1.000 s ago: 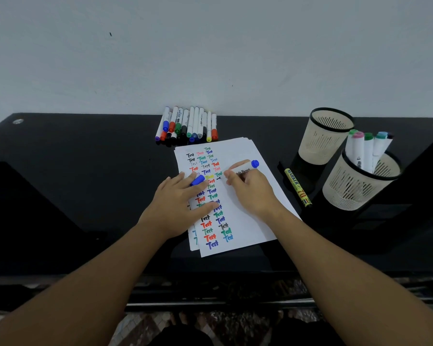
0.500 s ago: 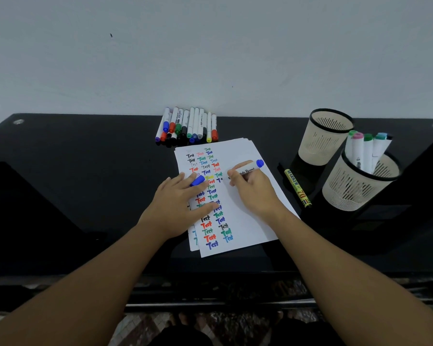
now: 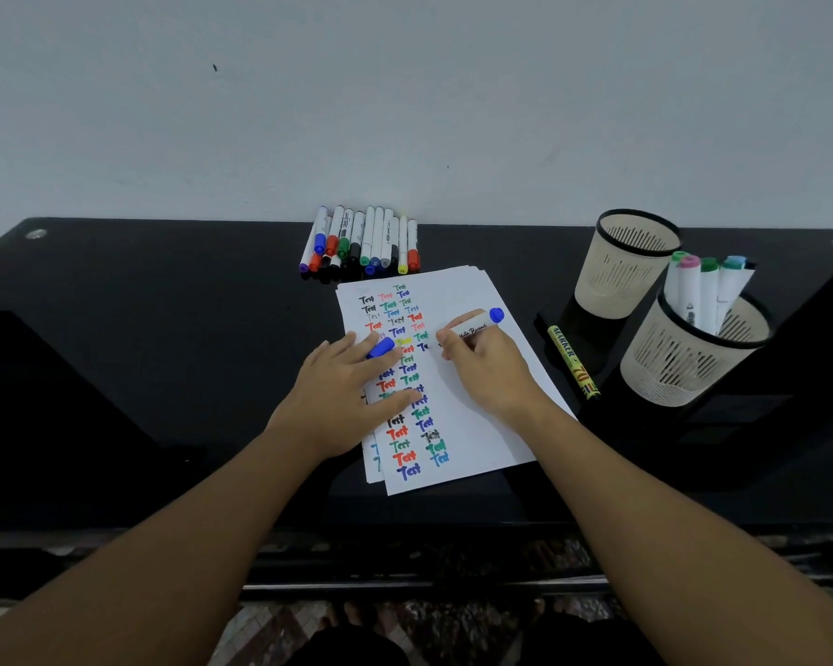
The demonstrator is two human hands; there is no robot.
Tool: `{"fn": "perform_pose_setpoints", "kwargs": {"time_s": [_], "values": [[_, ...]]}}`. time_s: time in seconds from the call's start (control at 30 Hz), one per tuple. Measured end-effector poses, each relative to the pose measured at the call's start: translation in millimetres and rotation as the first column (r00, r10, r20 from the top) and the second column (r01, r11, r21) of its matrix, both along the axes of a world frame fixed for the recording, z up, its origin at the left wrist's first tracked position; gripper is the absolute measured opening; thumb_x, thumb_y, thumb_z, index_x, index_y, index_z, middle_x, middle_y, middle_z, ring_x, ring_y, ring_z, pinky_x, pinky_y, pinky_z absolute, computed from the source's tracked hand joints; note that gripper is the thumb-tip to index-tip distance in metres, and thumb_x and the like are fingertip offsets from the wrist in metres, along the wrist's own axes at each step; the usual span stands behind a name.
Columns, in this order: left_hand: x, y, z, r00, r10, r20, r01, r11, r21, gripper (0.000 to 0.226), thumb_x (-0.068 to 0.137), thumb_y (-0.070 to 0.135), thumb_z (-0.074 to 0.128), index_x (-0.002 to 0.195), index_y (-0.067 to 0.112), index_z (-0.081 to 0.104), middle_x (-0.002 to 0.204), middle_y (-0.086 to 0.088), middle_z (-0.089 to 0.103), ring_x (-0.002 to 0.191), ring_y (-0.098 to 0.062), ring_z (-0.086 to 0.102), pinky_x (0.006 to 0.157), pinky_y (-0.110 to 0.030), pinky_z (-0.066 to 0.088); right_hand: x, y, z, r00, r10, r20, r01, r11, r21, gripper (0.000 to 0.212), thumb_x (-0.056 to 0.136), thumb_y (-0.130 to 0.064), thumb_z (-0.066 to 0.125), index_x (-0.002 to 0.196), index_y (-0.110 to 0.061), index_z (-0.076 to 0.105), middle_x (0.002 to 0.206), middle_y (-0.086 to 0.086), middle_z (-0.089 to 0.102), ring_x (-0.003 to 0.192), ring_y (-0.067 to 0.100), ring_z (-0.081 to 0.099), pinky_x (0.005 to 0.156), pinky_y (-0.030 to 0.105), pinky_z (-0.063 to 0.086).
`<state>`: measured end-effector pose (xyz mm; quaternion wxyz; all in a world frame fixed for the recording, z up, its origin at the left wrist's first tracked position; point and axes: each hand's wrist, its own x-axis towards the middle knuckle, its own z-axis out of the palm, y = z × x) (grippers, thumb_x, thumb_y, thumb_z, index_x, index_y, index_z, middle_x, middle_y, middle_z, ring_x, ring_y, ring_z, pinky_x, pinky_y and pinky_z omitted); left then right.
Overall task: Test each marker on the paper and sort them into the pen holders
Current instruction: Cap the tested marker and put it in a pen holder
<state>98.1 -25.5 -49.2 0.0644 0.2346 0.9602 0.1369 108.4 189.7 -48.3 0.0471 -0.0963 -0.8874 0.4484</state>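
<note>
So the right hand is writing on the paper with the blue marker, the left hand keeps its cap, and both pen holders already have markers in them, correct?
Not quite. The head view shows only the nearer pen holder with markers in it; the farther pen holder looks empty. The rest stands: right hand writes with the blue marker on the paper, and the left hand keeps the cap.

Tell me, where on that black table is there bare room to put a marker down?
The widest bare stretch of the table lies left of the paper, beyond the left hand. A narrower bare strip lies between the paper and the yellow marker. It is crowded at the back, where the marker row lies, and at the right, by the two pen holders.
</note>
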Motion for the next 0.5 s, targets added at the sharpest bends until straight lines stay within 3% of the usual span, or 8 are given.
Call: {"fn": "perform_pose_setpoints", "kwargs": {"time_s": [0.37,0.5], "values": [[0.0,-0.5,-0.2,1.0,0.002,0.001,-0.002,1.0,0.006,0.081,0.086,0.082,0.033,0.156,0.042,0.027,0.168,0.01,0.013,0.156,-0.017,0.007,0.124,-0.041,-0.001,-1.0,-1.0,0.9,1.0,-0.01,0.013,0.01,1.0,0.027,0.048,0.105,-0.049,0.05,0.097,-0.008,0.073,0.09,0.003,0.072,0.083,0.018,0.067,0.072,0.032,0.053],[-0.2,-0.6,-1.5,1.0,0.006,-0.003,-0.006,1.0,0.012,0.081,0.086,0.083,0.033,0.156,0.043,0.028,0.168,0.01,0.013,0.156,-0.016,0.006,0.124,-0.04,-0.001,0.2,0.4,0.8,1.0,-0.009,0.011,0.009,1.0,0.002,0.045,0.105,-0.048,0.051,0.098,-0.008,0.072,0.085,0.0,0.072,0.079,0.016,0.067,0.063,0.028,0.048]]}}
